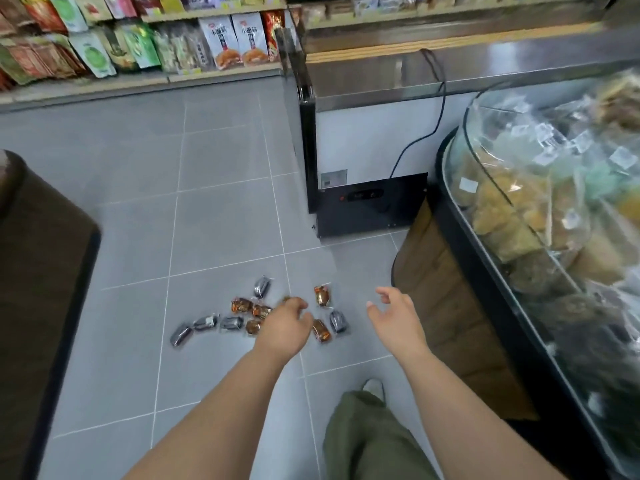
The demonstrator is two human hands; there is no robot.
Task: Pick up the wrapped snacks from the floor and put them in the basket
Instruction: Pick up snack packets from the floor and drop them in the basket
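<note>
Left hand [287,327] was above wrapped snacks [242,305] on the floor [214,220], fingers curled, grip unclear; right hand [398,317] hung open.

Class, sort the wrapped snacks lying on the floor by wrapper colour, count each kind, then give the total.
Dark-wrapped snacks: 5
Orange-wrapped snacks: 5
Total: 10 in plain sight. The left hand covers a spot where one more orange one may lie; that cannot be told.
</note>
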